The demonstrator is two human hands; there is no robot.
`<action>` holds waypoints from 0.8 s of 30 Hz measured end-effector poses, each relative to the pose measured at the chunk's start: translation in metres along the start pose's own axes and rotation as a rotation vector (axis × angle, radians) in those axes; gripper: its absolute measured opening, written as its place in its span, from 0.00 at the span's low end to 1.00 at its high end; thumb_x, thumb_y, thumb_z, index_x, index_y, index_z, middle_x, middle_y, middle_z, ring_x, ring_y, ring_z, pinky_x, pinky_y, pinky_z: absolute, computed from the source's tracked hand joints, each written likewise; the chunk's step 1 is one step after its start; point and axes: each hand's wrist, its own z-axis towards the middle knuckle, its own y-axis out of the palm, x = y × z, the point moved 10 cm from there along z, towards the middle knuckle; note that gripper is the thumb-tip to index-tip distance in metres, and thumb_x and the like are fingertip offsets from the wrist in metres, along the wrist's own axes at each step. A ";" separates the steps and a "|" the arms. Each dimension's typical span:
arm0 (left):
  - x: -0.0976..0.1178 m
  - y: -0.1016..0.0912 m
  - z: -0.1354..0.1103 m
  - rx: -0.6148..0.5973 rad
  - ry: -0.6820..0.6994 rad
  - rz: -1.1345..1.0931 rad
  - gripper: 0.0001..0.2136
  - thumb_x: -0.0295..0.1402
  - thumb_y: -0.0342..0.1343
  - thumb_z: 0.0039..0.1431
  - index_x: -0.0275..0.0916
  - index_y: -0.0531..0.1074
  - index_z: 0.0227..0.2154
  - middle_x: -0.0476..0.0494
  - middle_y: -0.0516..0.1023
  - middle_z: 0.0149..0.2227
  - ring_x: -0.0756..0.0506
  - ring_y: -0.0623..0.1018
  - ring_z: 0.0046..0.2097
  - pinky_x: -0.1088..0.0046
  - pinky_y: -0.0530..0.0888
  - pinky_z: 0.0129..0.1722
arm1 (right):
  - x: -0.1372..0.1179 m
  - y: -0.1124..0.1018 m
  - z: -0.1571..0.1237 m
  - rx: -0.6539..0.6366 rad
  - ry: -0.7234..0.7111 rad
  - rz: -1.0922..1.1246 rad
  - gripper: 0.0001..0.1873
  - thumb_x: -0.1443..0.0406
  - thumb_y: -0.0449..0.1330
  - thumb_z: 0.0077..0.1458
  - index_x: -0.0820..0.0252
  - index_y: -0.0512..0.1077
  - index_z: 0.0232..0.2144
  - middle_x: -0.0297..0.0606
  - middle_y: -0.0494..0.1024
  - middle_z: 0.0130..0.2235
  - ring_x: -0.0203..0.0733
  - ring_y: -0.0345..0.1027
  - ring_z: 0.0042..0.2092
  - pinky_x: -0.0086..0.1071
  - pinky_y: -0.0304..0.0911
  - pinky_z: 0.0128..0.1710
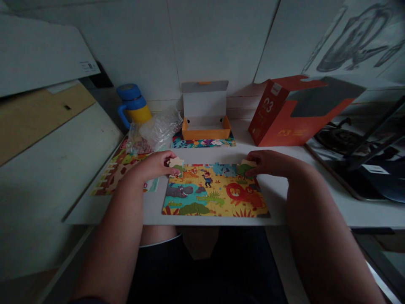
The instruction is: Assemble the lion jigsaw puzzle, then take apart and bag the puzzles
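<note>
A colourful animal jigsaw puzzle (215,192) lies flat on the white table (278,207) in front of me. My left hand (156,164) rests at its upper left corner, fingers closed on a pale puzzle piece (176,162). At the upper right corner, my right hand (268,162) pinches another pale puzzle piece (247,163). Both pieces sit at the puzzle's top edge.
A second puzzle picture (118,171) lies left of my left hand. Behind are a crumpled plastic bag (156,131), a blue and yellow bottle (134,105), a small open orange box (205,116) and a large orange carton (294,112). A dark tray with objects (357,162) sits right.
</note>
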 end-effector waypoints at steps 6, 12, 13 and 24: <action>0.003 0.002 -0.001 -0.016 0.007 -0.020 0.25 0.49 0.72 0.46 0.43 0.75 0.45 0.50 0.78 0.32 0.43 0.77 0.32 0.71 0.66 0.30 | -0.007 -0.003 -0.003 0.010 0.004 0.015 0.25 0.49 0.73 0.46 0.53 0.78 0.44 0.40 0.85 0.41 0.51 0.78 0.40 0.39 0.68 0.37; 0.004 0.004 -0.002 -0.044 0.013 0.002 0.26 0.49 0.73 0.47 0.43 0.75 0.46 0.49 0.79 0.34 0.43 0.78 0.34 0.71 0.67 0.31 | -0.012 -0.001 -0.005 -0.009 0.030 0.038 0.26 0.50 0.73 0.46 0.52 0.76 0.45 0.40 0.85 0.43 0.52 0.79 0.42 0.39 0.69 0.40; 0.005 0.004 -0.002 -0.046 0.014 0.001 0.26 0.49 0.73 0.47 0.43 0.75 0.46 0.49 0.80 0.35 0.43 0.78 0.35 0.71 0.67 0.32 | -0.012 -0.001 -0.005 -0.011 0.030 0.041 0.26 0.50 0.73 0.47 0.53 0.76 0.46 0.40 0.85 0.43 0.51 0.79 0.42 0.39 0.69 0.40; -0.001 0.008 0.000 -0.078 0.006 -0.095 0.27 0.47 0.73 0.46 0.42 0.73 0.45 0.48 0.81 0.37 0.43 0.80 0.37 0.71 0.70 0.32 | -0.015 0.002 -0.002 -0.046 -0.030 0.033 0.24 0.49 0.71 0.49 0.54 0.75 0.45 0.40 0.85 0.44 0.50 0.77 0.41 0.36 0.66 0.37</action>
